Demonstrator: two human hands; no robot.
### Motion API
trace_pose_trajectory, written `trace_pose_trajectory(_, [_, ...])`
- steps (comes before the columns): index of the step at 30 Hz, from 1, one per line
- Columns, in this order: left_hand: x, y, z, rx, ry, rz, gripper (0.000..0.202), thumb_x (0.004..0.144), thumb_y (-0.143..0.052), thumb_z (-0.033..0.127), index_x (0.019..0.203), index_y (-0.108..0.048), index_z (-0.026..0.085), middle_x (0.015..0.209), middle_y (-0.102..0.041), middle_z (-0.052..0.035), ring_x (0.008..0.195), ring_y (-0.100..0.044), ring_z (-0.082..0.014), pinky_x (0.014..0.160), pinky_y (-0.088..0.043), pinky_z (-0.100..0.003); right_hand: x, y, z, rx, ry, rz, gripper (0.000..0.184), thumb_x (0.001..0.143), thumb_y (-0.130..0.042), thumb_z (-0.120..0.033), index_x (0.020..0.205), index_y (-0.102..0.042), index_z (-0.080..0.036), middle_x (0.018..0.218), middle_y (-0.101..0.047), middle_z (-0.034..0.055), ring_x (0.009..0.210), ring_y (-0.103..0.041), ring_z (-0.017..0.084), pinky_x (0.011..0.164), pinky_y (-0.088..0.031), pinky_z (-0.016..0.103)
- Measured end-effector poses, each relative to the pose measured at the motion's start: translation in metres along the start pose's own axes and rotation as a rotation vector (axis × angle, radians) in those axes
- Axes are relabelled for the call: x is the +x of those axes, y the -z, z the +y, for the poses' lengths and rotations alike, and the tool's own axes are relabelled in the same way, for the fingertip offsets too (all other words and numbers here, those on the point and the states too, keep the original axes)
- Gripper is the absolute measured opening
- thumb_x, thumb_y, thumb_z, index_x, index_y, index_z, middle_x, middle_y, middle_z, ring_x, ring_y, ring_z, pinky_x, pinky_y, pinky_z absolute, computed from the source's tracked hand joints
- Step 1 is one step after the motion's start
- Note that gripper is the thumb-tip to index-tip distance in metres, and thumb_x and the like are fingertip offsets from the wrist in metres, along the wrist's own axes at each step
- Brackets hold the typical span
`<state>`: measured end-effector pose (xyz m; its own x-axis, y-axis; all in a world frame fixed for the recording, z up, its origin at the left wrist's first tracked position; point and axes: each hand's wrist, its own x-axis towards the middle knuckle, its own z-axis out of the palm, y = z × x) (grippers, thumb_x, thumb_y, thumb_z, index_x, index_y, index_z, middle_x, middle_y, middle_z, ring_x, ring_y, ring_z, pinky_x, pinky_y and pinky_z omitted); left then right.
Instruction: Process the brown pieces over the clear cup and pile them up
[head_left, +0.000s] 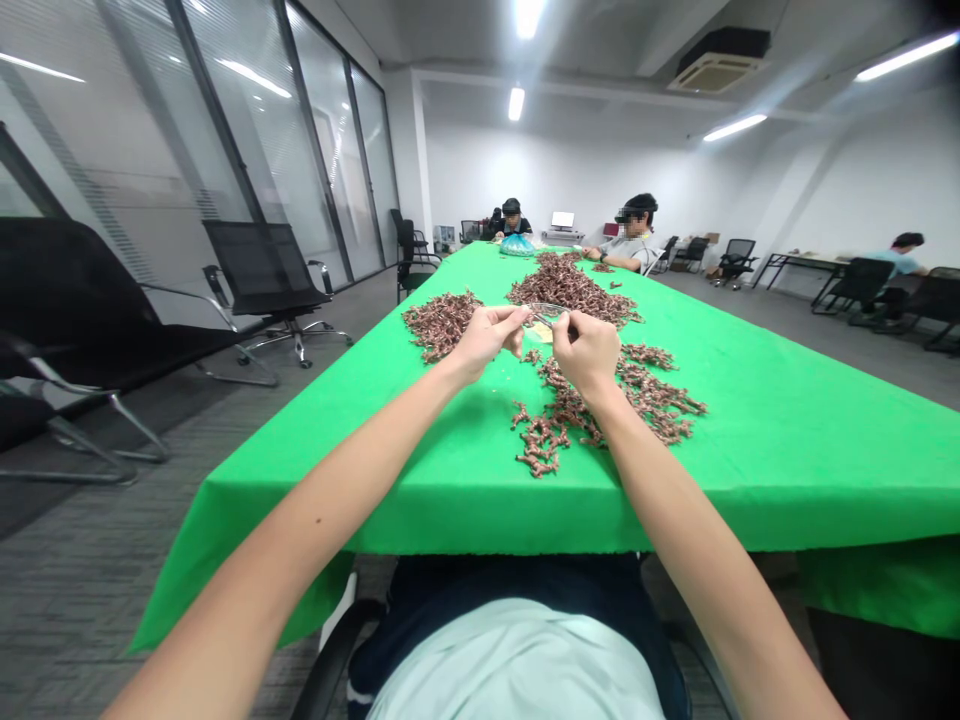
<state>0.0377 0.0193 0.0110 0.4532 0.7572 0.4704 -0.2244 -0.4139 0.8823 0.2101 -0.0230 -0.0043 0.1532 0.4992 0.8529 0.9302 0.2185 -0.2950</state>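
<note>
My left hand (487, 338) and my right hand (586, 350) are raised over the green-covered table (787, 420), both pinched shut. Between them they hold a small clear plastic bag (545, 316) by its edges. Just below my right hand lies a loose pile of small brown pieces (600, 405). A second pile (441, 323) sits beyond my left hand, and a larger one (571, 292) lies farther up the table.
Black office chairs (266, 275) stand along the glass wall on the left. Two people sit at the far end of the table beside a blue bag (517, 245). Another person sits at a desk (802, 262) at the far right.
</note>
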Motion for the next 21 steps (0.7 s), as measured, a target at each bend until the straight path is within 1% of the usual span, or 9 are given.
trace_pose_trajectory(3, [-0.0013, -0.0004, 0.001, -0.013, 0.043, -0.025, 0.035, 0.085, -0.074, 0.048, 0.084, -0.068, 0.013, 0.072, -0.071, -0.0036, 0.06, -0.069, -0.0131, 0.064, -0.056, -0.026, -0.0001, -0.0008, 0.0007, -0.014, -0.015, 0.0, 0.039, 0.098, -0.042, -0.035, 0.066, -0.059, -0.019, 0.064, -0.062, 0.0044, 0.058, -0.048, 0.015, 0.059, -0.023, 0.029])
trace_pose_trajectory(6, [-0.0025, -0.0015, 0.0028, -0.026, 0.09, -0.05, 0.032, 0.085, -0.075, 0.041, 0.096, -0.068, 0.012, 0.082, -0.077, -0.0086, 0.07, -0.074, -0.018, 0.072, -0.059, -0.03, -0.0004, -0.0012, 0.0008, -0.025, -0.029, 0.005, 0.039, 0.098, -0.042, -0.035, 0.067, -0.061, -0.019, 0.065, -0.064, 0.0046, 0.058, -0.049, 0.015, 0.059, -0.023, 0.029])
trace_pose_trajectory(9, [-0.0023, -0.0027, 0.0042, -0.055, 0.123, -0.052, 0.033, 0.085, -0.076, 0.036, 0.105, -0.063, 0.013, 0.088, -0.079, -0.0123, 0.075, -0.077, -0.022, 0.076, -0.059, -0.035, -0.0007, -0.0013, 0.0006, -0.034, -0.038, 0.005, 0.039, 0.098, -0.042, -0.036, 0.067, -0.061, -0.019, 0.066, -0.064, 0.005, 0.058, -0.049, 0.016, 0.059, -0.024, 0.029])
trace_pose_trajectory(12, [-0.0017, -0.0034, 0.0038, -0.08, 0.125, -0.065, 0.034, 0.085, -0.076, 0.034, 0.106, -0.059, 0.013, 0.094, -0.079, -0.0153, 0.079, -0.078, -0.0245, 0.08, -0.06, -0.038, -0.0009, -0.0008, -0.0002, -0.039, -0.035, 0.016, 0.039, 0.098, -0.042, -0.035, 0.069, -0.062, -0.019, 0.067, -0.065, 0.005, 0.059, -0.05, 0.016, 0.059, -0.024, 0.029])
trace_pose_trajectory(16, [-0.0019, -0.0039, 0.0013, -0.097, 0.105, -0.085, 0.038, 0.085, -0.077, 0.037, 0.107, -0.056, 0.014, 0.097, -0.078, -0.0162, 0.084, -0.078, -0.0262, 0.083, -0.06, -0.042, -0.001, 0.0005, -0.0029, -0.048, -0.046, -0.006, 0.037, 0.098, -0.041, -0.036, 0.073, -0.064, -0.019, 0.071, -0.066, 0.0061, 0.061, -0.052, 0.017, 0.061, -0.026, 0.029])
trace_pose_trajectory(19, [-0.0024, -0.0044, -0.0004, -0.08, 0.083, -0.098, 0.044, 0.083, -0.079, 0.041, 0.11, -0.056, 0.014, 0.098, -0.078, -0.0157, 0.087, -0.078, -0.0271, 0.084, -0.06, -0.042, -0.0012, 0.0013, -0.0054, -0.048, -0.054, -0.043, 0.037, 0.098, -0.04, -0.035, 0.075, -0.064, -0.019, 0.074, -0.068, 0.0072, 0.063, -0.053, 0.017, 0.062, -0.027, 0.029])
trace_pose_trajectory(21, [-0.0024, -0.0046, -0.0012, -0.068, 0.07, -0.099, 0.048, 0.081, -0.08, 0.043, 0.11, -0.056, 0.014, 0.099, -0.078, -0.0151, 0.088, -0.078, -0.0275, 0.084, -0.061, -0.042, -0.0017, 0.001, -0.0062, -0.054, -0.055, -0.044, 0.037, 0.098, -0.04, -0.035, 0.074, -0.064, -0.019, 0.074, -0.068, 0.0073, 0.063, -0.054, 0.017, 0.062, -0.027, 0.029])
